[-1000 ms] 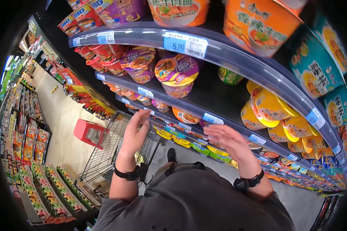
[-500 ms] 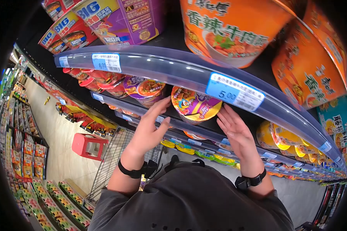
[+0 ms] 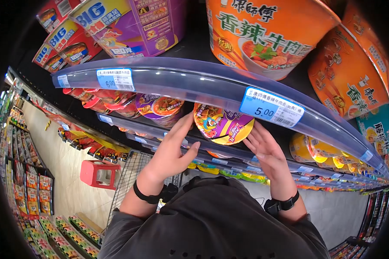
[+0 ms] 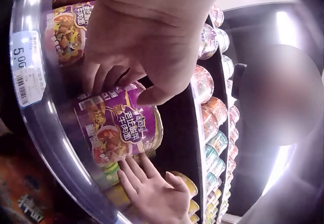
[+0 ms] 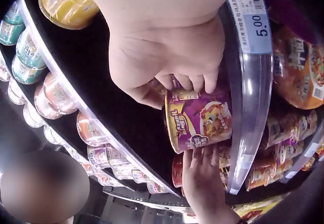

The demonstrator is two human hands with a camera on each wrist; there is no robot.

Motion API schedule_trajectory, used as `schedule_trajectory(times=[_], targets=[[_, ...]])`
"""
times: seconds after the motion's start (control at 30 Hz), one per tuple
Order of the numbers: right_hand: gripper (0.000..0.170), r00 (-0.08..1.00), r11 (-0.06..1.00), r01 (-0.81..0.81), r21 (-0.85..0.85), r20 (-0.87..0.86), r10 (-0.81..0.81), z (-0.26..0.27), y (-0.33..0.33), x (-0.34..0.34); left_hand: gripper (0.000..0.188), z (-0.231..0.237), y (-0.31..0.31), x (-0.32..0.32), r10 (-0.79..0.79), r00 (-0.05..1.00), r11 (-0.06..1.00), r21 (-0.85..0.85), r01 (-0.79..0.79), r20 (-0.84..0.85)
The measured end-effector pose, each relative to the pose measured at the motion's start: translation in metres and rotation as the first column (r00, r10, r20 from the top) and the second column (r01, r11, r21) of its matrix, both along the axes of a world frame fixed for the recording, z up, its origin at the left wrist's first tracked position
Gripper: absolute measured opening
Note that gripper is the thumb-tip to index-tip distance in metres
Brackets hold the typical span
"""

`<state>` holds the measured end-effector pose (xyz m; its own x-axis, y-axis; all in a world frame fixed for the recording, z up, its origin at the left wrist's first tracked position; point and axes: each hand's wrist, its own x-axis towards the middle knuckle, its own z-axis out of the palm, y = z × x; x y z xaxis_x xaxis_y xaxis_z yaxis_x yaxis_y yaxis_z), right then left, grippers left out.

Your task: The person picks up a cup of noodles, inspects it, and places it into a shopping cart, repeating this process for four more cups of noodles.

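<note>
A purple-and-yellow instant noodle cup [image 3: 222, 126] stands on the shelf tier below the upper price rail, its lid partly under the rail in the head view. My left hand [image 3: 170, 151] is at its left side, fingers extended along the wall and thumb apart. On the opposite side my right hand [image 3: 270, 155] has straight fingers against the cup. In the left wrist view, the left fingers reach the side of the purple noodle cup [image 4: 119, 122], with the thumb by the lid rim. From the right wrist, the noodle cup [image 5: 197, 117] shows between both hands.
Another purple noodle cup [image 3: 162, 108] and red cups [image 3: 114, 103] stand to the left; yellow cups [image 3: 317, 151] are to the right. Above, a clear price rail [image 3: 181, 82] fronts large orange noodle tubs [image 3: 263, 41]. A wire cart [image 3: 132, 172] and red stool [image 3: 100, 173] are at lower left.
Both hands have moved forward from well below the noodle cup to its two sides. The head view has come closer to the shelf.
</note>
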<state>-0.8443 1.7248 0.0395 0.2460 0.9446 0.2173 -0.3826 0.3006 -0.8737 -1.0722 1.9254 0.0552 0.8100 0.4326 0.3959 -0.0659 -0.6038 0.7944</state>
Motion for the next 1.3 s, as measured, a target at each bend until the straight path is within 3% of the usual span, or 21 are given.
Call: schedule_trajectory(times=[0.33,0.53,0.67,0.83,1.3], targets=[[0.088,0.977,0.975,-0.214,0.065,0.006,0.214,0.006,-0.045,0.007,0.07,0.015,-0.078,-0.022,0.174,0.977,0.977,0.105,-0.187,0.121],[0.087,0.915,0.915,-0.402,0.026,0.047,0.401,-0.007,-0.101,0.017,0.07,-0.001,-0.166,-0.043,0.276,0.96,0.96,0.043,-0.278,0.054],[0.088,0.87,0.869,-0.492,-0.048,-0.071,0.488,-0.029,-0.137,0.019,0.069,-0.024,-0.224,-0.062,0.339,0.941,0.941,0.003,-0.339,-0.011],[0.086,0.794,0.782,-0.606,-0.143,-0.059,0.605,-0.052,-0.166,0.012,0.065,-0.029,-0.288,-0.082,0.43,0.898,0.889,-0.126,-0.439,-0.094],[0.084,0.678,0.646,-0.724,-0.242,-0.08,0.731,-0.072,-0.182,-0.059,0.066,-0.036,-0.347,-0.174,0.485,0.839,0.857,-0.059,-0.513,-0.247]])
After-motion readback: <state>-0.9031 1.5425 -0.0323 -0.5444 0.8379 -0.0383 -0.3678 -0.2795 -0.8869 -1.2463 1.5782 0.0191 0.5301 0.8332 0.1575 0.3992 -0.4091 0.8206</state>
